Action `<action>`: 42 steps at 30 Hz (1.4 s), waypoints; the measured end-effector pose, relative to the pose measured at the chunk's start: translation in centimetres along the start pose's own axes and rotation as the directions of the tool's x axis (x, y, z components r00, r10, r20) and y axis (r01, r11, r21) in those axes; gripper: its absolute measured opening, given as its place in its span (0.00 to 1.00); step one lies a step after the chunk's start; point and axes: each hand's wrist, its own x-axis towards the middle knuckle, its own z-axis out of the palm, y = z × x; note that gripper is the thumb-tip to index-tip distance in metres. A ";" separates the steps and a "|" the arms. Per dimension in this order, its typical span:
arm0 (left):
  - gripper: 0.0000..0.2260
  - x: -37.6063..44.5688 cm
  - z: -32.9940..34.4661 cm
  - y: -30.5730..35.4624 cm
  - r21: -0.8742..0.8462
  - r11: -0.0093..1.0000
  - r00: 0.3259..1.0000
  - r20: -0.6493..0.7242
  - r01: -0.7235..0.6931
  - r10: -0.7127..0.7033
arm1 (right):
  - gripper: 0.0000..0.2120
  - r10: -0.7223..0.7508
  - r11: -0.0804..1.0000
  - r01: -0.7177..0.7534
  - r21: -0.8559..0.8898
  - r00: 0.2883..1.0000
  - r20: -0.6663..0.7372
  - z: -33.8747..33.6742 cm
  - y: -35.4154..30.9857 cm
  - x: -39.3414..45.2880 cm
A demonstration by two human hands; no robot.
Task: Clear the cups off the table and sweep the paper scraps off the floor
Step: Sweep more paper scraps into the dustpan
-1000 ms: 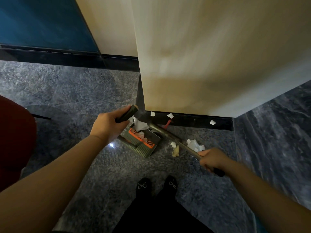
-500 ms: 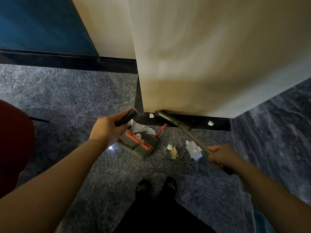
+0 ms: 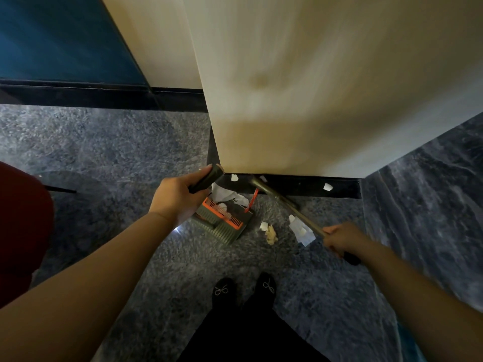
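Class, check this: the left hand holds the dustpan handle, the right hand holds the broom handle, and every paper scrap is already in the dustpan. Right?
Not quite. The head view shows the left hand on the dustpan handle and the right hand on the broom handle, but scraps lie on the floor beside the dustpan.

No readable text, label, brand, number or sign shows on anything here.

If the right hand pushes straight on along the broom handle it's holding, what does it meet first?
Probably the dark baseboard under the tan wall: the right hand aims the broom handle up-left toward it, passing over white paper scraps. Depth is uncertain.
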 end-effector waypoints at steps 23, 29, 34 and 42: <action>0.25 -0.2 -0.6 -1.9 -0.021 1.000 1.000 -0.005 -0.016 0.016 | 0.09 0.030 0.999 -0.029 0.027 0.999 -0.025 2.4 -0.2 1.9; 0.26 -0.5 -1.1 -3.0 -0.039 0.999 0.999 -0.040 -0.007 0.006 | 0.18 -0.033 0.998 0.037 -0.043 0.995 0.094 3.3 -1.7 0.4; 0.24 -0.9 -2.2 -4.1 -0.021 1.000 0.998 -0.059 0.017 -0.018 | 0.25 -0.076 0.997 0.073 0.026 0.986 0.145 3.5 -3.4 -1.2; 0.23 -2.2 -4.9 -6.5 -0.020 0.999 0.992 -0.118 0.049 -0.051 | 0.25 -0.110 0.994 0.107 0.040 0.989 0.101 4.2 -5.8 -0.9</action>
